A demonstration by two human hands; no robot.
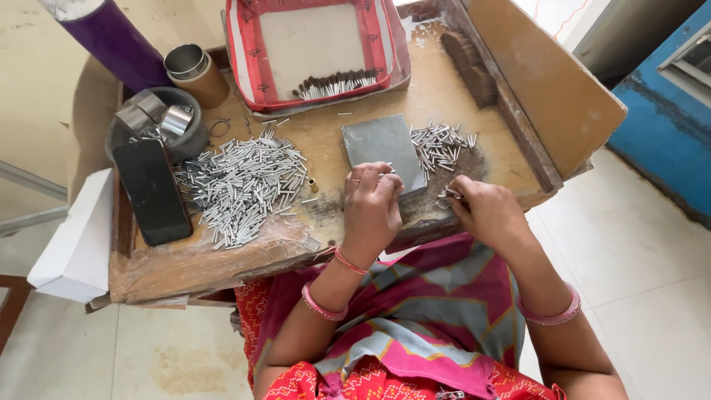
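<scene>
My left hand (370, 207) rests at the near edge of a grey stone slab (381, 144), its fingers curled around a few small silver metal tubes. My right hand (485, 211) sits just right of the slab and pinches a small metal piece at its fingertips. A large heap of silver tubes (244, 185) lies on the wooden work board (326, 130) left of my hands. A smaller heap of tubes (441, 144) lies right of the slab, close to my right hand.
A black phone (152, 191) lies at the board's left. A dark bowl (189, 141) holds metal pieces. Behind stand a cardboard cup (196, 74), a purple cylinder (111, 37) and a red-rimmed tray (315, 48) with brown-tipped tubes. A white box (74, 244) sits far left.
</scene>
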